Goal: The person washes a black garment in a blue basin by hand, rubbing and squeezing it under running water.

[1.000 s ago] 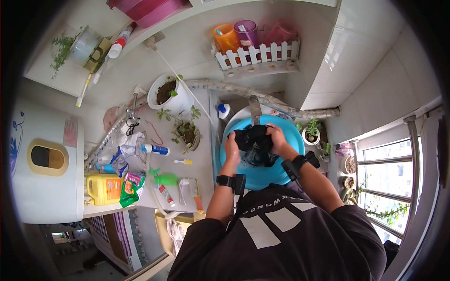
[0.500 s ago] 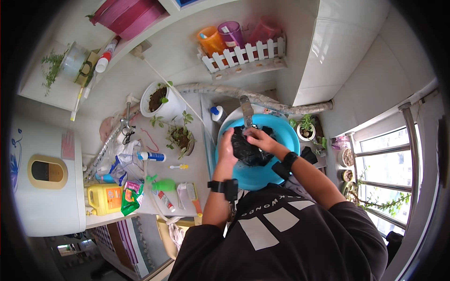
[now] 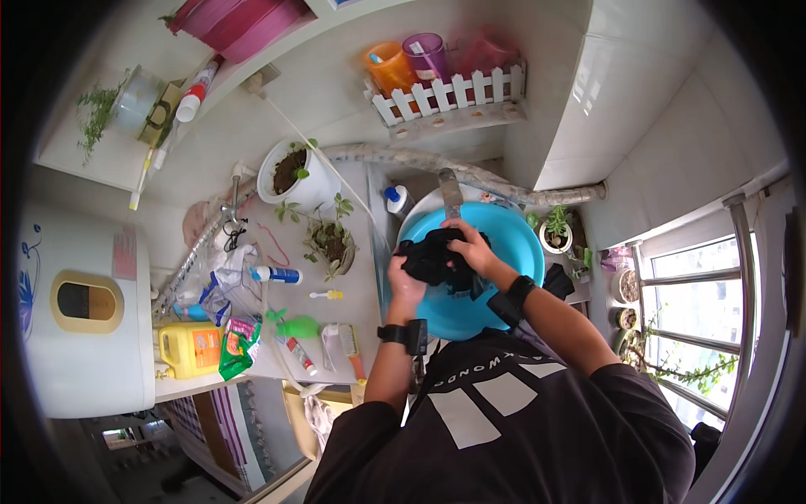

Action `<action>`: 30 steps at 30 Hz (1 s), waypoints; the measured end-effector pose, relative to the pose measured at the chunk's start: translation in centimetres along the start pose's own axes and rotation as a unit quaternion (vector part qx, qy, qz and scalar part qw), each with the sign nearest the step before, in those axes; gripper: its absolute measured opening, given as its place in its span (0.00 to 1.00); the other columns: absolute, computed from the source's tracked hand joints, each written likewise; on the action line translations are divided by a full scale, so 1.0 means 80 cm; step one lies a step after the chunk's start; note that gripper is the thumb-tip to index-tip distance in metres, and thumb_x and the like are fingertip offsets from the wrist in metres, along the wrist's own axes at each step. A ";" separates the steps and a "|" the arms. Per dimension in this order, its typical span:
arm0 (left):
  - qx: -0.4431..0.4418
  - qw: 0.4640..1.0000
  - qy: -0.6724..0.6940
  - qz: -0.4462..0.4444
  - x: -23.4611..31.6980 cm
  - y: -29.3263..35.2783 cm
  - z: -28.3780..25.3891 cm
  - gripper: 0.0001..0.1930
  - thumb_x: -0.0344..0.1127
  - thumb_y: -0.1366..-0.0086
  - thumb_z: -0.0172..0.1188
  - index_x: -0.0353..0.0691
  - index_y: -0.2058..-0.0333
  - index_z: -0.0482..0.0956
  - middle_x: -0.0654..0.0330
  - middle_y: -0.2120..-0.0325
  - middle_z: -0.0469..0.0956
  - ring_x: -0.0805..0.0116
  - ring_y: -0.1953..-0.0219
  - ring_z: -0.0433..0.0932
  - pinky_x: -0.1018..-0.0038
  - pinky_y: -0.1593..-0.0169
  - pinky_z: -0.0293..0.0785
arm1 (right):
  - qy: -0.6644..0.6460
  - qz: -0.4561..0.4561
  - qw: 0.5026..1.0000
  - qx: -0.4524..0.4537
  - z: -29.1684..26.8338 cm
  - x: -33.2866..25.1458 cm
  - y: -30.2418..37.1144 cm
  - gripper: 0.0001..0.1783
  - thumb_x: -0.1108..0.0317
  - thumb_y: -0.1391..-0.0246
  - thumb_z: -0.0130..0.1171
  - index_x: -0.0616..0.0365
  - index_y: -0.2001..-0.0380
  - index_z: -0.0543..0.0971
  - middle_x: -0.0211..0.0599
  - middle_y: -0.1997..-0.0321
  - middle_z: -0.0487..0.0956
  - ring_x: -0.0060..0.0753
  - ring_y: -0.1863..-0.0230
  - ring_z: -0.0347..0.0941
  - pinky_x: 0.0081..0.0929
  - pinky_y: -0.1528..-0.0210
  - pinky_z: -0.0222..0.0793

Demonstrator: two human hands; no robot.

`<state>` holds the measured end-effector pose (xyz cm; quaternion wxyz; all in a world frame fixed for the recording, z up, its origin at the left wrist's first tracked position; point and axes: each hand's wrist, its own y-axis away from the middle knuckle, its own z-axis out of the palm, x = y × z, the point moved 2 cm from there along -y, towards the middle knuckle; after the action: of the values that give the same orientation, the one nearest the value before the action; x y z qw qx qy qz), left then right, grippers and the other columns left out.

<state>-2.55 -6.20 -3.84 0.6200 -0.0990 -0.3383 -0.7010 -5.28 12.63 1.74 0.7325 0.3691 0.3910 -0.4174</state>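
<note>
A bunched, wet-looking black cloth (image 3: 433, 257) is gripped between my two hands over a round light-blue basin (image 3: 522, 262). My left hand (image 3: 405, 281) closes around its left end, near the basin's left rim. Fingers of my right hand (image 3: 473, 249) are wrapped over its right part, the fingertips just below the metal faucet (image 3: 451, 191). Folds of the cloth hide some fingertips of both hands. A loose part of it hangs down toward the water in the basin.
A white bottle with a blue cap (image 3: 398, 200) stands behind the basin's left side. Potted plants (image 3: 330, 245) flank the basin. On the left counter lie a yellow jug (image 3: 190, 348), a green spray bottle (image 3: 297, 327) and a brush (image 3: 351, 349). A white-fenced shelf (image 3: 451, 94) holds cups.
The black cloth, spread out in the basin before, is now gathered into a tighter bunch and lifted. My left hand has moved down and closed on it; my right hand has shifted its grip.
</note>
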 end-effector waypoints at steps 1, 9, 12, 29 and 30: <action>-0.021 0.997 -0.021 -0.065 -0.020 0.016 0.071 0.20 0.51 0.38 0.46 0.45 0.53 0.71 0.55 0.54 0.77 0.52 0.52 0.76 0.54 0.51 0.74 | 0.031 -0.019 0.999 0.031 -0.017 0.013 0.001 0.11 0.66 0.41 0.50 0.55 0.56 0.74 0.35 0.60 0.73 0.27 0.65 0.73 0.22 0.71 0.75; 0.133 0.951 -0.275 0.041 -0.051 -0.011 0.067 0.13 0.44 0.32 0.57 0.40 0.68 0.78 0.66 0.72 0.76 0.75 0.72 0.73 0.77 0.71 0.69 | 0.507 -0.065 0.846 0.152 -0.001 0.069 -0.031 0.27 0.50 0.39 0.44 0.64 0.69 0.82 0.62 0.62 0.79 0.66 0.60 0.76 0.53 0.53 0.72; 0.064 0.935 -0.333 0.108 -0.054 -0.007 0.065 0.13 0.41 0.33 0.58 0.36 0.64 0.78 0.63 0.66 0.78 0.73 0.68 0.75 0.75 0.70 0.70 | 0.595 -0.030 0.791 0.139 -0.054 0.077 -0.052 0.24 0.53 0.39 0.49 0.66 0.60 0.80 0.56 0.66 0.82 0.56 0.63 0.80 0.45 0.57 0.76; -0.121 0.894 -0.413 -0.123 0.023 0.020 0.085 0.16 0.32 0.43 0.66 0.34 0.56 0.78 0.60 0.64 0.80 0.73 0.65 0.79 0.74 0.58 0.76 | 0.384 0.007 0.915 -0.121 -0.082 -0.022 0.010 0.25 0.49 0.47 0.64 0.62 0.57 0.80 0.39 0.59 0.80 0.33 0.55 0.74 0.31 0.51 0.67; -0.118 0.895 -0.413 -0.124 0.023 0.025 0.083 0.16 0.32 0.43 0.66 0.34 0.56 0.78 0.60 0.64 0.80 0.73 0.65 0.79 0.74 0.58 0.76 | 0.508 0.033 0.845 -0.165 -0.083 -0.027 0.017 0.24 0.50 0.48 0.66 0.62 0.60 0.81 0.39 0.60 0.80 0.31 0.57 0.74 0.31 0.52 0.67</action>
<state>-2.95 -3.67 2.88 0.3164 -0.4088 -0.4882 -0.7032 -6.59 19.58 1.13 0.4952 0.4156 0.7591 -0.0768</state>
